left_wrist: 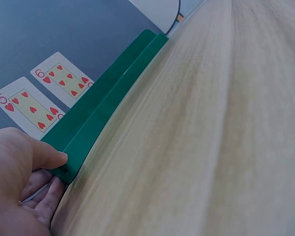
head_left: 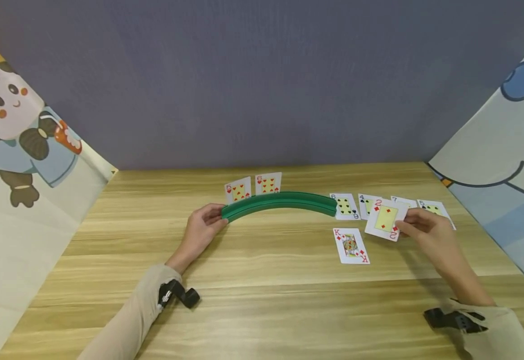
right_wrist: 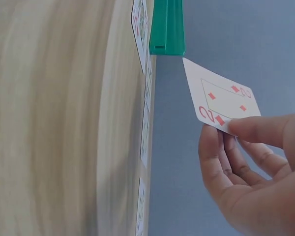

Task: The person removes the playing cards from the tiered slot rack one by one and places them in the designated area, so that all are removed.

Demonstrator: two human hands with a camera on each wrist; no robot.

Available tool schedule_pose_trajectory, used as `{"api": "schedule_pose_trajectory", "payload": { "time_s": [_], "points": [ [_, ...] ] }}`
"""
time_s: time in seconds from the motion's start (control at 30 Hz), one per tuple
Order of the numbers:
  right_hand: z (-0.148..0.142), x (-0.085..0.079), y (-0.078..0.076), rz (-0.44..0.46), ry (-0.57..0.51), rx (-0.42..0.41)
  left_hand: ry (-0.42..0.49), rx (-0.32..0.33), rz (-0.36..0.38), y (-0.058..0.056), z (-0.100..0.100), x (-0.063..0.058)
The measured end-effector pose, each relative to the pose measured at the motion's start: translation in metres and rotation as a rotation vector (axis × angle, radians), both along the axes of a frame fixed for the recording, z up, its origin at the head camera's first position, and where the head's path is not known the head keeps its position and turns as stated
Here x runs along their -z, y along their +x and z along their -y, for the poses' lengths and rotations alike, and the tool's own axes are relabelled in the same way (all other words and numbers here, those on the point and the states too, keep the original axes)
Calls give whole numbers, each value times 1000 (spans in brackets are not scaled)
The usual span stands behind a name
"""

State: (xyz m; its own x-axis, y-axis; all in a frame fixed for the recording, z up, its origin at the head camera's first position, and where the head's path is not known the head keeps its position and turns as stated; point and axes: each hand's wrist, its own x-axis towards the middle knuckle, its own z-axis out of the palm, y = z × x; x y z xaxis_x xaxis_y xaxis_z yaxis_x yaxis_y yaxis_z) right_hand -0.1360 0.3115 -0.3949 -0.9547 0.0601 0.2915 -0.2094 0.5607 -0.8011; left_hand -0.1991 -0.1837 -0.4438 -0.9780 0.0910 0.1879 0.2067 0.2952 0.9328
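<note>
A curved green card holder (head_left: 280, 201) lies on the table, its left end pinched between thumb and fingers of my left hand (head_left: 200, 226). Standing upright in it are the five of hearts (head_left: 238, 190) and the six of hearts (head_left: 268, 183); in the left wrist view their lower edges are hidden by the holder (left_wrist: 105, 98). My right hand (head_left: 435, 237) pinches the two of diamonds (head_left: 384, 220) by a corner, face visible and raised off the table. In the right wrist view this two (right_wrist: 223, 98) is tilted, apart from the holder's end.
Face up near the holder's right end lie a black six (head_left: 345, 207), a partly covered black four (head_left: 365, 204), a seven (head_left: 403, 201) and a black five (head_left: 437, 209). The king of diamonds (head_left: 351, 246) lies closer to me. A grey wall (head_left: 266, 90) rises behind the table.
</note>
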Motion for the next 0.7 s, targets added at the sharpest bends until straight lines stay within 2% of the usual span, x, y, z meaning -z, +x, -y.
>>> {"api": "schedule_pose_trajectory", "payload": {
  "time_s": [0.13, 0.3, 0.7],
  "points": [
    [-7, 1, 0, 67, -39, -14, -10, -1, 3, 0, -1, -1],
    [-14, 3, 1, 141, -11, -21, -12, -5, -3, 0, -1, -2],
    [-23, 8, 0, 379, 162, -40, -20, -3, -15, 0, -2, -2]
  ]
}}
